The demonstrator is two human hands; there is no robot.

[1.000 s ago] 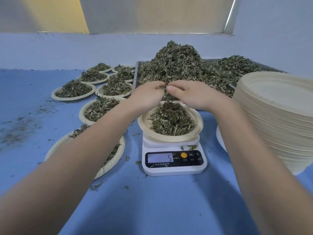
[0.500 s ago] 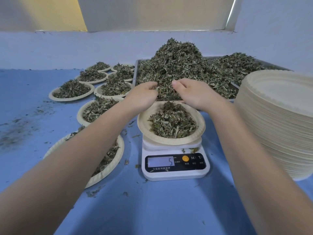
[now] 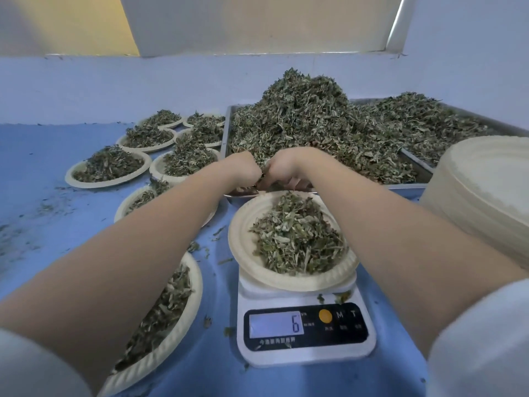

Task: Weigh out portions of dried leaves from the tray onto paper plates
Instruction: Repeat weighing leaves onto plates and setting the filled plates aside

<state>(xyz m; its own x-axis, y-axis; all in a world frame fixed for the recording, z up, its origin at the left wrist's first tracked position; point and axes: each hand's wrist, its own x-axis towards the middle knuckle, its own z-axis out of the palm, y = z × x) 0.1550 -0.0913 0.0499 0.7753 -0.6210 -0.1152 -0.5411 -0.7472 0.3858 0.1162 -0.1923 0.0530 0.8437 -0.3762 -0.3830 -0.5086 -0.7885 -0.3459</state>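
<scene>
A metal tray (image 3: pixel 412 187) heaped with dried leaves (image 3: pixel 309 121) stands at the back. In front of it a paper plate (image 3: pixel 243 239) with a small pile of leaves sits on a white digital scale (image 3: pixel 303 353) whose display reads 6. My left hand (image 3: pixel 243 169) and my right hand (image 3: pixel 286 166) meet at the tray's near edge, just beyond the plate. The fingers of both curl down into the leaves and grip a clump between them; the fingertips are hidden.
Several filled paper plates (image 3: pixel 108 170) lie on the blue table to the left, one (image 3: pixel 171 333) under my left forearm. A tall stack of empty paper plates (image 3: pixel 483 196) stands at the right. Leaf crumbs are scattered at the far left.
Both hands have curled tighter together on leaves at the tray's edge. The scale reading rose from 5 to 6. The camera has moved closer.
</scene>
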